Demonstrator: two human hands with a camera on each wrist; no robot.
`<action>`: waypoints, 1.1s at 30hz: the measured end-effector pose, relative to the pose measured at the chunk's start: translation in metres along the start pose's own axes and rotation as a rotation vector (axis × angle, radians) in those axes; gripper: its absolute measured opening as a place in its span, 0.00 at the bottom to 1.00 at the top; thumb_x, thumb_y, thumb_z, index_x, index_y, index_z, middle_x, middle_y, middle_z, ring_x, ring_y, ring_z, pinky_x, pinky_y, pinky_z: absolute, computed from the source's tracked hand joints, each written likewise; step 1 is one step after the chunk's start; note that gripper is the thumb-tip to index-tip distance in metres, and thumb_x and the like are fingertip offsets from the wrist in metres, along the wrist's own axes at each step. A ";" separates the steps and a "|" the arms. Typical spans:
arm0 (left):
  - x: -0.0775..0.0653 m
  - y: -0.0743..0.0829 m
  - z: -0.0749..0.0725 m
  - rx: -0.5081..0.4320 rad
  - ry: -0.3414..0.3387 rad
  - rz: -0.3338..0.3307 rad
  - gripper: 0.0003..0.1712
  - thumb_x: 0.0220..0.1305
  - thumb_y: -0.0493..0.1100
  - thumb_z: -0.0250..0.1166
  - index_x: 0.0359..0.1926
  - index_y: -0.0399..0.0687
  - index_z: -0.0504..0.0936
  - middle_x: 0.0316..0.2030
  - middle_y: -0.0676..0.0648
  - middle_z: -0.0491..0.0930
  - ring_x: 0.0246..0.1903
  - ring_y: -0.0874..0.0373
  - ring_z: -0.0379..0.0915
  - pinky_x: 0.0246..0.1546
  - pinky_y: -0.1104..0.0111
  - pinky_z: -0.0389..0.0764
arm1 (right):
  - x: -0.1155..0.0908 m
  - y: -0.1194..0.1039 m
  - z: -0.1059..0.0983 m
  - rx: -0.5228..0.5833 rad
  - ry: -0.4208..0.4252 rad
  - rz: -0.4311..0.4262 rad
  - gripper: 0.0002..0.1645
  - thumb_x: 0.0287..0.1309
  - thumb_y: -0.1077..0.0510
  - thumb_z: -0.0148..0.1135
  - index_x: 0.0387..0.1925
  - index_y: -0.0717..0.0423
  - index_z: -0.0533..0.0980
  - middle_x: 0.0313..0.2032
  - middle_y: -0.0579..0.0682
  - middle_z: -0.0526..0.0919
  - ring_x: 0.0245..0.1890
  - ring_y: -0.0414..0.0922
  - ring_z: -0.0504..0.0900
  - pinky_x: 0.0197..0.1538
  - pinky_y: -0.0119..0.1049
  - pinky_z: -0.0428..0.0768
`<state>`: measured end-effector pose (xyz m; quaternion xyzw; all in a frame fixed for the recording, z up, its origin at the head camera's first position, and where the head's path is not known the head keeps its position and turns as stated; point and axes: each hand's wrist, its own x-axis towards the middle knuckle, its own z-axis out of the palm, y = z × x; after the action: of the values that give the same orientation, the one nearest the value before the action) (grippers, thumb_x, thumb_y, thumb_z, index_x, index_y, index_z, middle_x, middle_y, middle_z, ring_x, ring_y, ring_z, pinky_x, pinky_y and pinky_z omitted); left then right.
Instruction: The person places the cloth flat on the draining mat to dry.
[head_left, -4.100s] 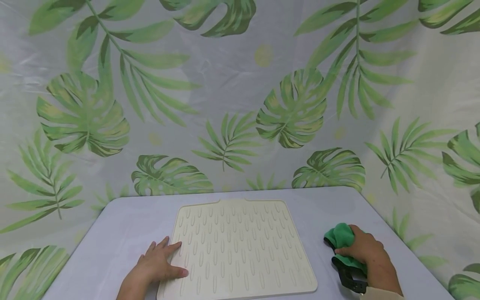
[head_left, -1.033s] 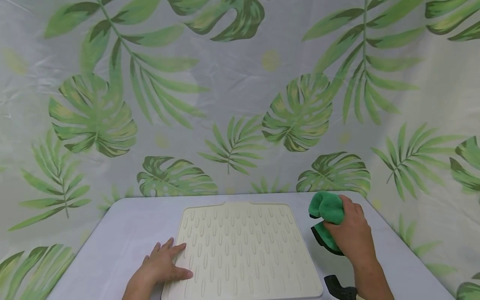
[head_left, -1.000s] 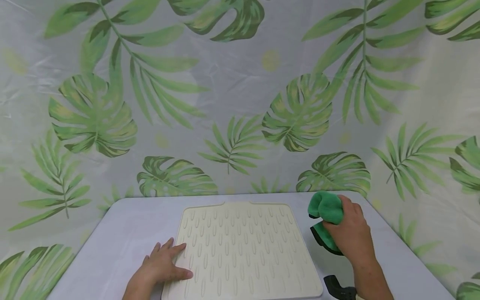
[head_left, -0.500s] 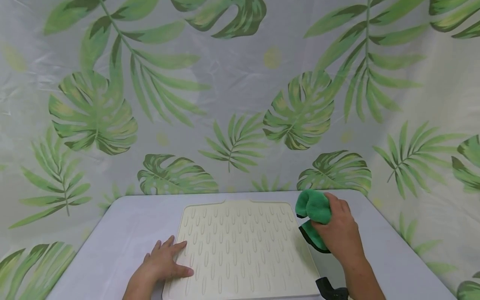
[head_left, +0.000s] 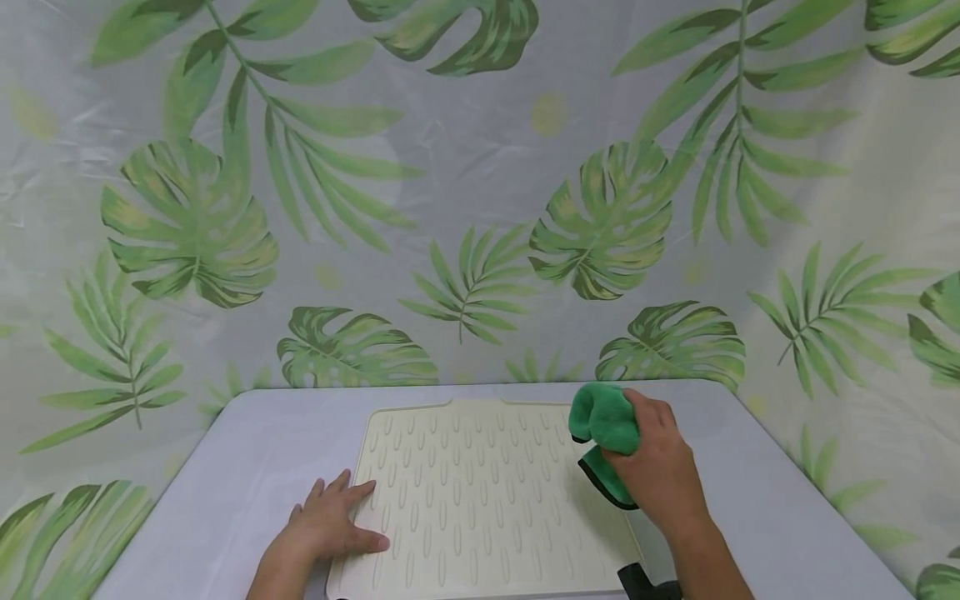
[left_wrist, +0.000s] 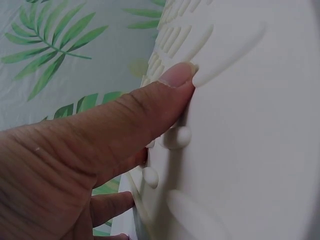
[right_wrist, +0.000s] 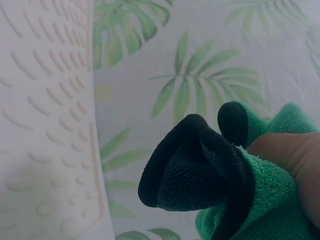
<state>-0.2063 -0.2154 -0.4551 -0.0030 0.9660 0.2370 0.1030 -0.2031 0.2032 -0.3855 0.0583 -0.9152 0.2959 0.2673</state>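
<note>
One cloth point(head_left: 609, 421) is clamped between fingers of the right hand point(head_left: 663, 467). The left hand point(head_left: 322, 523), fingers apart, touches one mat point(head_left: 480, 504).

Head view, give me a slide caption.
Left hand touching a ridged cream mat, right hand gripping a black-edged green cloth.

Consists of a white table point(head_left: 247, 475) with rounded far corners. Carries a cream mat point(head_left: 480, 500), lying flat, patterned with rows of raised oblong ridges.
</note>
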 end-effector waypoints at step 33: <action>-0.001 0.001 0.001 0.021 0.011 -0.001 0.57 0.37 0.66 0.82 0.69 0.49 0.76 0.75 0.27 0.58 0.73 0.17 0.43 0.66 0.23 0.48 | -0.012 -0.026 0.033 0.007 -0.054 -0.165 0.46 0.47 0.67 0.79 0.67 0.55 0.69 0.58 0.60 0.74 0.44 0.64 0.86 0.42 0.58 0.86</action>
<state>-0.2056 -0.2137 -0.4552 -0.0039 0.9690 0.2267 0.0980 -0.2010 0.1620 -0.4014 0.1423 -0.9131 0.2746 0.2658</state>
